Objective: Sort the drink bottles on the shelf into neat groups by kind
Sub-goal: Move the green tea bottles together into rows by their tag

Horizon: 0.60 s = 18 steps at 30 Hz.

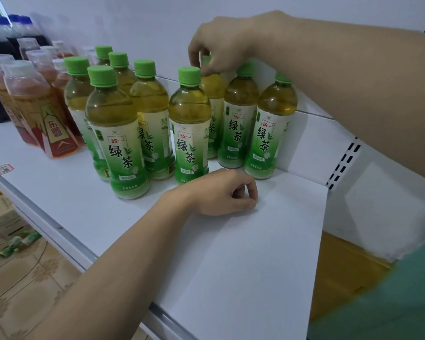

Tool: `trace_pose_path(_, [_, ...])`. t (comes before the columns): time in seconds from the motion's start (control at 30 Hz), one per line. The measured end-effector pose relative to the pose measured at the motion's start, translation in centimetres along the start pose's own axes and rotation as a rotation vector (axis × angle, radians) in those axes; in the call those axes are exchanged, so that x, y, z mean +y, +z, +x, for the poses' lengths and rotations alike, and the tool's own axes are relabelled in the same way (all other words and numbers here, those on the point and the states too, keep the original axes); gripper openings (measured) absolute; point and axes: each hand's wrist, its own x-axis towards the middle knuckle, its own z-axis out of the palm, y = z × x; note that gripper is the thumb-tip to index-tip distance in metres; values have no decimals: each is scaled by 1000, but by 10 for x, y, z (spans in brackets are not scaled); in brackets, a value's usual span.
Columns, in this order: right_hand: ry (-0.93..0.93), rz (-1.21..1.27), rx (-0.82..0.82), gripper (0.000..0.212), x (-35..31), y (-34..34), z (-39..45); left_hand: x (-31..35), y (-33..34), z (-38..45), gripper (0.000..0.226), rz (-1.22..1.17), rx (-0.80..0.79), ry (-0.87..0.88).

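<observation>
Green tea bottle (212,87) under right fingers (201,62)

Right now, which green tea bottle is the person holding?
The back-row bottle behind the front middle one; the right hand pinches its cap, which alone is hidden by fingers.
</observation>
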Motion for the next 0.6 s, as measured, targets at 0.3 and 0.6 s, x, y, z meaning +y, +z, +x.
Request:
trace_pose_path(0.3, [58, -30, 7, 17, -2, 0, -1, 0, 0, 0, 13, -2, -4, -5])
trace_pose_path(0.6, [-17, 91, 258, 36, -10, -4, -29, -1, 1, 0, 11, 0, -7, 4])
